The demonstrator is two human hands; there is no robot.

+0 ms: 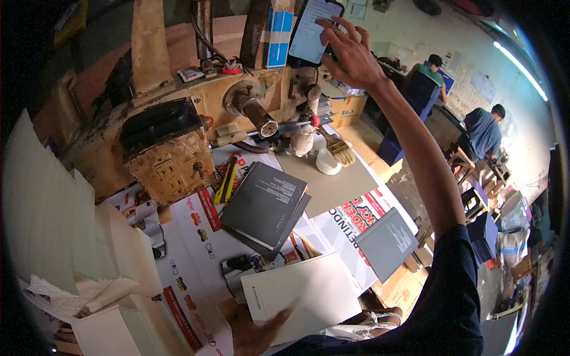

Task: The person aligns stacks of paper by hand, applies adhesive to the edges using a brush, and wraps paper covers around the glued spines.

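My left hand [258, 333], at the lower edge, grips a white uncovered book block [303, 291], with its thumb lying across the top page and its other fingers hidden beneath. My right hand [351, 56] is raised at the top with fingers spread, a fingertip at the lit screen of a phone [310, 31] propped upright. Between the hands lies a small stack of dark grey books [261, 202]. Beside the stack is a yellow cutter knife [225, 183]. A single dark grey book [388, 244] lies further right.
Tall stacks of white pages [47, 213] stand at left. An old machine [169, 154] with a metal shaft [258, 115] lines the far side. A wide brush [337, 147] rests by a white round object [328, 162]. Two people [482, 133] sit at the far right.
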